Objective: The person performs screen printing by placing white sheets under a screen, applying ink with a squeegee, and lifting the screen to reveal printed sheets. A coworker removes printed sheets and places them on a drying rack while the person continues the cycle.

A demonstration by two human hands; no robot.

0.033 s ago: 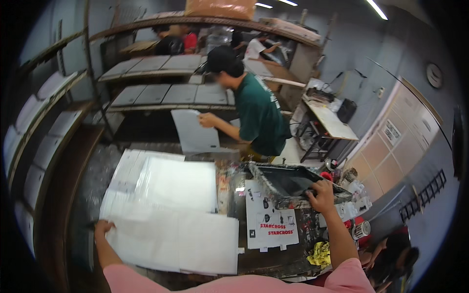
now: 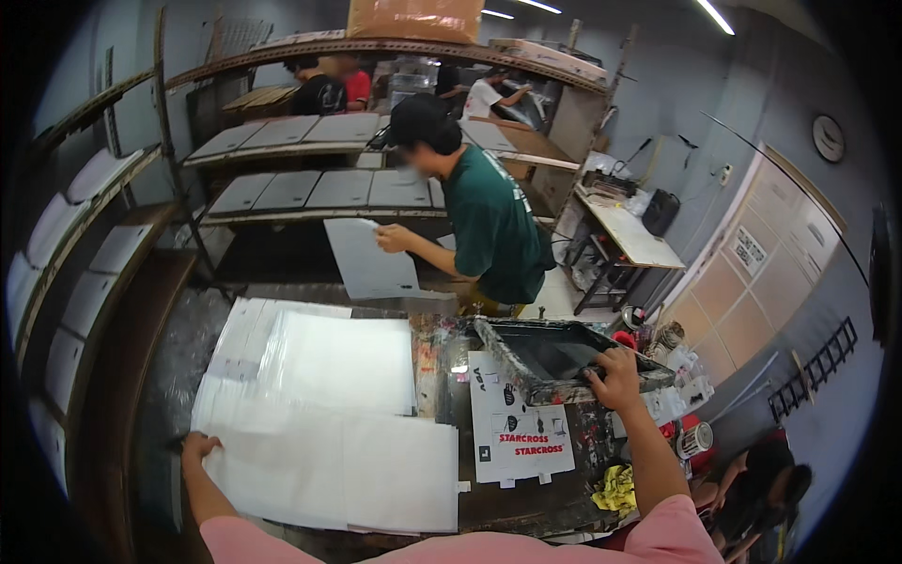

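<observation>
My left hand (image 2: 200, 447) pinches the left edge of a white sheet (image 2: 282, 462) on the near left of the worktable, thumb on top and the other fingers partly hidden. A second white sheet (image 2: 399, 475) lies beside it, toward the middle. My right hand (image 2: 615, 378) is closed on the near rim of a paint-stained screen-printing frame (image 2: 545, 393), toward its right end. This frame slants above the table, its dark mesh facing up. Just in front of it lies a white sheet printed with red lettering and black motifs (image 2: 521, 442), with small tabs along its near edge.
A stack of white sheets (image 2: 343, 362), partly under clear plastic, lies farther back. Across the table a co-worker in green (image 2: 498, 221) holds a pale sheet (image 2: 362, 258). Racks with sheets (image 2: 319, 188) stand behind and left. A yellow cloth (image 2: 615, 489) and a tin (image 2: 695, 439) sit right.
The view has shifted very slightly. Both my hands keep their places on the sheet and the frame, and the co-worker still holds the pale sheet.
</observation>
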